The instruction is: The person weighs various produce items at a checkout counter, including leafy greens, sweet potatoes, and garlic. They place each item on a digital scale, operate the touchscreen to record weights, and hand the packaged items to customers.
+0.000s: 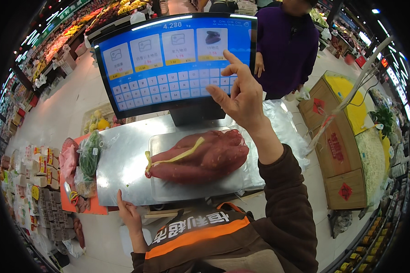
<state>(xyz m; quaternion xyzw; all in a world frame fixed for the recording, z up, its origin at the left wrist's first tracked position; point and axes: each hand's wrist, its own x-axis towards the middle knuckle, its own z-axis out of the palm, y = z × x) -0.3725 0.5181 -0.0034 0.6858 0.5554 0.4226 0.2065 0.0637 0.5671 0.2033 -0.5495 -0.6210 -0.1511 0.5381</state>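
A plastic bag of red-skinned sweet potatoes (201, 157), tied at its left end with yellow tape, lies on the metal scale plate (164, 191). Behind it stands the lit touchscreen of the scale (171, 61), showing a weight, product tiles and a keyboard. My right hand (241, 90) is raised in front of the screen's right side, fingers apart, holding nothing. Its index fingertip is by the tile picturing sweet potatoes; whether it touches the glass I cannot tell. At the counter's front edge, my left hand (128, 213) has its index finger stretched out and holds nothing.
Bagged green vegetables (89, 153) and scissors (74, 198) lie on an orange board (102, 206) at left. Packaged goods (44, 184) are stacked beyond. A person in purple (287, 47) stands behind the screen. Wooden bins (338, 153) and a pole with cables (348, 92) are at right.
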